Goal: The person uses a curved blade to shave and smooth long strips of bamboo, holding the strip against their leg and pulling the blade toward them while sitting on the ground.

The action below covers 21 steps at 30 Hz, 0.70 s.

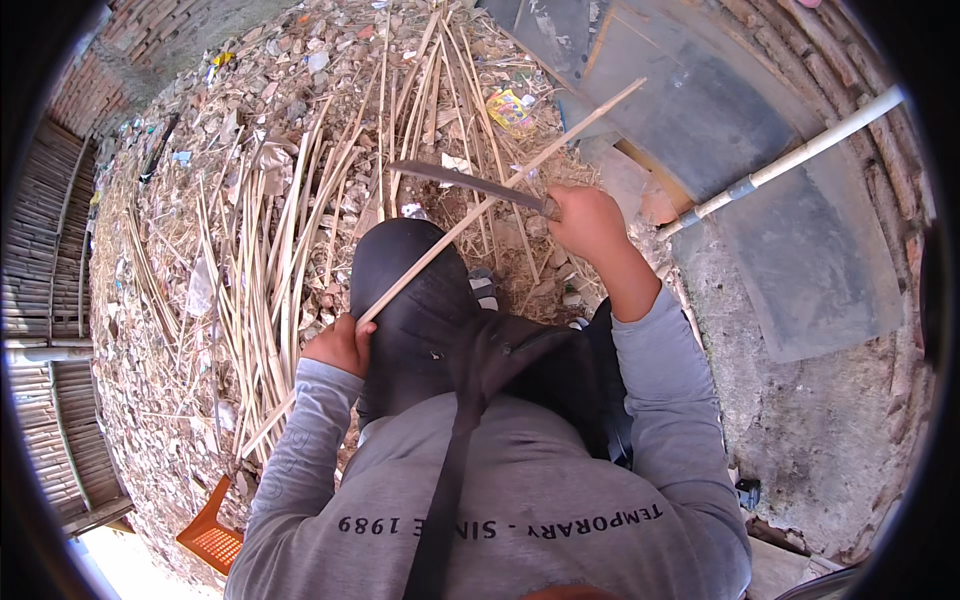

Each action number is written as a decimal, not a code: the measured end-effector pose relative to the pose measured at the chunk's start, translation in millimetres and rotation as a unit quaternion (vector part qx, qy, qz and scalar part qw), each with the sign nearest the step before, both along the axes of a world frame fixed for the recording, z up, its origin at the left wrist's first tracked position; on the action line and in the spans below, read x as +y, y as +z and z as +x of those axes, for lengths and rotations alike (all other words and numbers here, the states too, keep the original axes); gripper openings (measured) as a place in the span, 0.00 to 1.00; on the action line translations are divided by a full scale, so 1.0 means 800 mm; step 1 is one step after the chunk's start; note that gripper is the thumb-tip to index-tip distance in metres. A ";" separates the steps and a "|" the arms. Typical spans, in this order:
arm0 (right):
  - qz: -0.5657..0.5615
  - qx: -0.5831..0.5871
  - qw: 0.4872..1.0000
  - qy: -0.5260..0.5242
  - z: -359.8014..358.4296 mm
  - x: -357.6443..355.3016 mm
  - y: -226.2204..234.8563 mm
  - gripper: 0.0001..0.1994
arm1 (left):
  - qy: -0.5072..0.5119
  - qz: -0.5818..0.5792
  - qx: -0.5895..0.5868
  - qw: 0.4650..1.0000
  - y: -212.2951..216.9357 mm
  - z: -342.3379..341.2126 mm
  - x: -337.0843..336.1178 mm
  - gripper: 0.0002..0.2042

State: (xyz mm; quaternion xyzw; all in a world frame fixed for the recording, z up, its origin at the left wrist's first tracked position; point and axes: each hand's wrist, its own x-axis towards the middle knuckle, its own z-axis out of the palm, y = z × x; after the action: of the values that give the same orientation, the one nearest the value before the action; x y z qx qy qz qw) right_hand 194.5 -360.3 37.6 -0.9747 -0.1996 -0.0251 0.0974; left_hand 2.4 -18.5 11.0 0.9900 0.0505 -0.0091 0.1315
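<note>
My left hand (342,346) is closed around a long pale bamboo strip (430,254), beside my left knee. The strip slants up and to the right across my dark trousers, and its lower end sticks out past my left forearm. In my right hand (588,226) is the handle of a machete (465,181). Its dark blade points left and crosses the strip beyond my knees; whether the edge touches the strip I cannot tell. Many more bamboo strips (285,250) lie in loose bundles on the ground to the left and ahead.
Rubble, shavings and litter cover the ground, with a yellow wrapper (510,110) among them. An orange plastic basket (213,535) is at the lower left. On the right are grey sheets (805,235), a white pipe (790,160) and a concrete slab. Bamboo walling (40,240) stands far left.
</note>
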 end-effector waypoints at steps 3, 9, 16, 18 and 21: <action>-0.021 0.015 0.995 0.095 -0.014 0.013 0.006 0.14 | -0.004 -0.005 -0.008 1.000 -0.002 -0.004 0.002 0.17; 0.028 0.074 0.995 -0.068 0.027 -0.022 -0.018 0.12 | -0.005 0.012 -0.010 1.000 0.011 0.001 -0.008 0.16; 0.074 -0.028 0.995 0.055 0.000 0.008 -0.021 0.12 | -0.013 0.005 -0.028 1.000 0.007 -0.005 -0.002 0.15; 0.084 -0.021 0.996 -0.024 0.023 -0.011 -0.030 0.12 | -0.005 0.004 -0.025 1.000 0.003 -0.006 -0.001 0.15; 0.074 0.000 0.991 -0.111 0.026 -0.028 -0.031 0.12 | -0.014 0.011 -0.029 0.999 0.003 -0.002 -0.003 0.16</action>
State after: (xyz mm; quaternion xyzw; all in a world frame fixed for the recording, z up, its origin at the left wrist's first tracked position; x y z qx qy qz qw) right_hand 215.3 -382.9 12.8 -0.9810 -0.0881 -0.0502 0.1656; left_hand 1.0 -20.7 13.3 0.9919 0.0326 0.0180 0.1215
